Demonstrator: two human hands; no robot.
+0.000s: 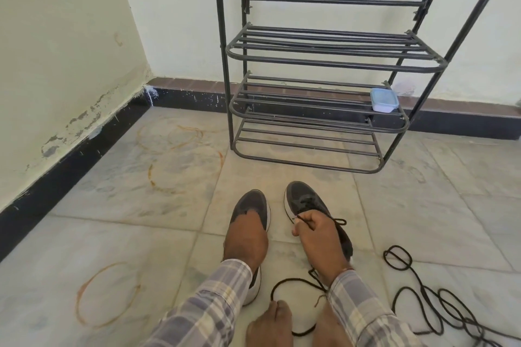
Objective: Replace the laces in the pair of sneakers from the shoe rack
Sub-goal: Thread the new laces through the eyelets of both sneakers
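Two dark grey sneakers with white soles stand side by side on the tiled floor. My left hand lies over the left sneaker with its fingers down on the upper; its grip is hidden. My right hand is over the right sneaker and pinches a black lace between thumb and fingers. A loose black lace loops on the floor between my sleeves. Another long black lace lies coiled at the right.
A black metal shoe rack stands against the far wall, with a small blue-lidded plastic box on its middle shelf. My bare feet show at the bottom edge. Walls meet in a corner at the left.
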